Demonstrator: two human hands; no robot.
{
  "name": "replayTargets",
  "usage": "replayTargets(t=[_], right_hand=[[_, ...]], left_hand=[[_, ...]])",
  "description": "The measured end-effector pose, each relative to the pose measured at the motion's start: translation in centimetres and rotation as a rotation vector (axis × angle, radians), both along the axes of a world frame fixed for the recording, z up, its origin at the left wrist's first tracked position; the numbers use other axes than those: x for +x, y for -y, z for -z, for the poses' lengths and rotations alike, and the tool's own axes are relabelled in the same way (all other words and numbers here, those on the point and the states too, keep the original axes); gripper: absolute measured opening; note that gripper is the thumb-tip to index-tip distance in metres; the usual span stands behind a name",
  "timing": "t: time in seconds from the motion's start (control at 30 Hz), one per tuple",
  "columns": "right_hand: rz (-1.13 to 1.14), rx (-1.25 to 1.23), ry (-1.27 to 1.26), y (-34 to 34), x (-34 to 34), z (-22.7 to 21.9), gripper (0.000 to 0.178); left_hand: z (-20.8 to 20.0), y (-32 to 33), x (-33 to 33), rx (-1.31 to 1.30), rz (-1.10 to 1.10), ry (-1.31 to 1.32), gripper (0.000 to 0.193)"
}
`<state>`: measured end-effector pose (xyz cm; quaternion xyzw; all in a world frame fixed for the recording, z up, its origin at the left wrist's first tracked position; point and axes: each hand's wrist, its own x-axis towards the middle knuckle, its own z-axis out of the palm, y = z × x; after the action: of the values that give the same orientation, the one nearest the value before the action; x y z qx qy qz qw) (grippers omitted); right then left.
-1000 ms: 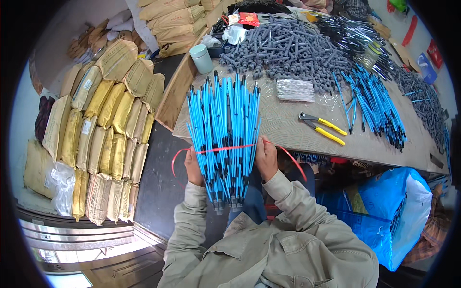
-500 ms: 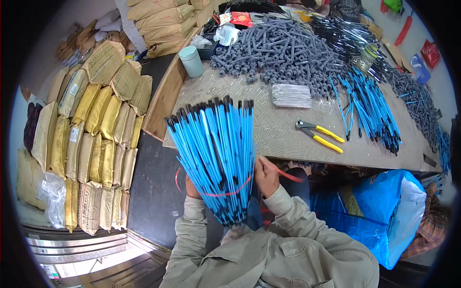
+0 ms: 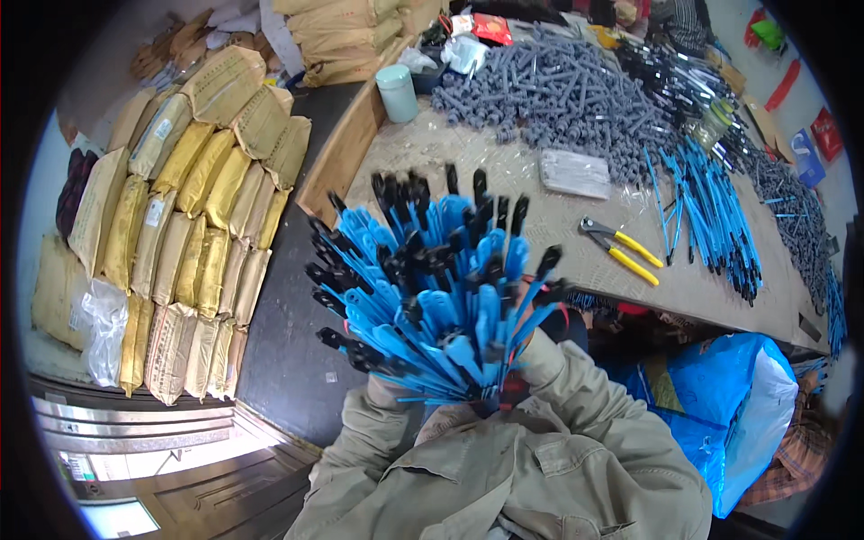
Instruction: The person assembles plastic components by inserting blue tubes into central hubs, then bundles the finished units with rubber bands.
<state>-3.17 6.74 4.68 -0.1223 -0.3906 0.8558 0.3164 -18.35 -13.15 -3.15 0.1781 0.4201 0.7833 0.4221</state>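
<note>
A thick bundle of thin blue sticks with black tips (image 3: 441, 315) is held up in front of my body, its fanned-out tips facing up toward me. Low on the bundle's left side is my left hand (image 3: 385, 390), largely covered by the sticks; it grips the bundle. My right hand (image 3: 541, 351) is closed at the right side, its fingers partly hidden behind the tips. A bit of red strap (image 3: 565, 317) shows beside it. How the strap runs around the bundle is hidden.
On the table (image 3: 504, 216) lie yellow-handled pliers (image 3: 621, 250), a clear-wrapped pack (image 3: 574, 173), a pile of grey plastic parts (image 3: 558, 99) and loose blue sticks (image 3: 715, 216). A pale green canister (image 3: 397, 94) stands by the wooden edge board. Stacked paper packages (image 3: 193, 180) are left; a blue bag (image 3: 720, 405) is right.
The bundle has tipped so its black ends point up toward me and spread wider. My right hand has moved in close against it, and the red strap's loose end is now mostly hidden.
</note>
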Motion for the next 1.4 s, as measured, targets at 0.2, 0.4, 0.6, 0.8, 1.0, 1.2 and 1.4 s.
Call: replayTargets(t=[0.2,0.4,0.6,0.8,1.0,1.2,1.4], right_hand=[[0.157,0.425,-0.435,-5.2,-6.6,-11.8,0.024],[0.199,0.35,-0.419,-11.8,-8.2,-19.1,0.021],[0.476,0.794,-0.163,-16.1,-8.3,-12.1,0.028],[0.439,0.74,-0.062,-14.7,-10.1,-14.9,0.025],[0.42,1.014,0.034,-21.7,-12.9,-7.9,0.019],[0.297,0.984,-0.068,-26.8,-13.6,-4.9,0.02],[-0.023,0.188,-0.315,-19.2,-13.1,-8.5,0.019]], left_hand=[[-7.2,-10.5,-13.1,0.574,0.193,-0.022,0.054],[-20.9,-21.1,-12.8,0.54,0.064,-0.601,0.038],[-13.1,-26.1,-11.0,0.365,-0.213,-0.517,0.032],[-11.5,-24.3,-15.4,0.61,0.118,-0.169,0.035],[-14.7,-27.0,-10.9,0.617,0.0,-0.328,0.033],[-13.3,-33.2,-11.9,0.466,0.063,-0.478,0.028],[-12.4,-30.8,-12.6,0.396,-0.283,-0.761,0.027]])
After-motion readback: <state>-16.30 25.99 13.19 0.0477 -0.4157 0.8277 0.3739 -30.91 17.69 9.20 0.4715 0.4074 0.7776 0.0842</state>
